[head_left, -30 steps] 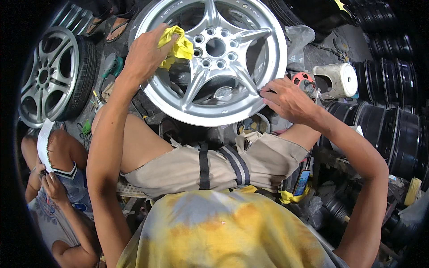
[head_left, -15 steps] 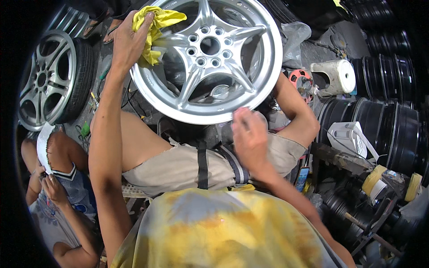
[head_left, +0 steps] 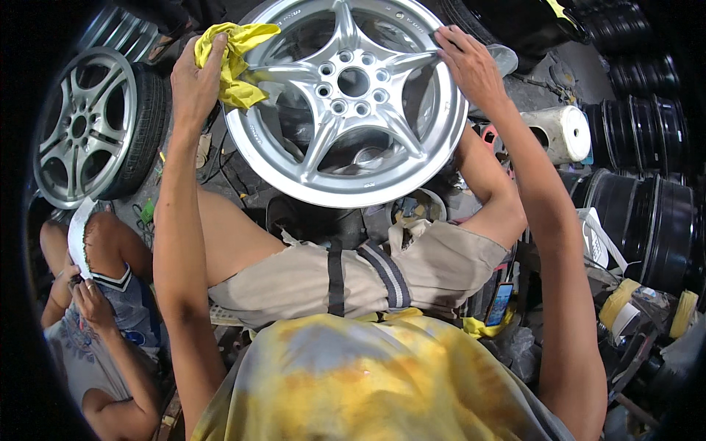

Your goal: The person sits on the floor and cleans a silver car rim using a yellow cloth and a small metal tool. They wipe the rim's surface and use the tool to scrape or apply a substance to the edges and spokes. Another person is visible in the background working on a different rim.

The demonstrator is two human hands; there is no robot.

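Observation:
A silver five-spoke wheel rim point(head_left: 382, 189) is face up in front of me, above my bent legs. My left hand point(head_left: 195, 84), at its left edge, is closed on a crumpled yellow cloth point(head_left: 243, 59), part of which lies against the rim. On the opposite edge, my right hand point(head_left: 474, 70) has its fingers curled over the outer lip of the rim. A small dark spot shows by those fingertips; I cannot make out what it is. Whatever supports the rim is hidden beneath it.
On the left stands another wheel with a tyre point(head_left: 77, 126). Below it sits a person point(head_left: 110, 323) holding a torn whitish strip point(head_left: 78, 239). Black rims point(head_left: 636, 132) are stacked at the right, near a white plastic container point(head_left: 562, 134) and a phone point(head_left: 498, 303).
My right hand has moved up and right from the rim's near edge to its right edge. My left hand keeps the cloth at the left edge. The view has shifted slightly.

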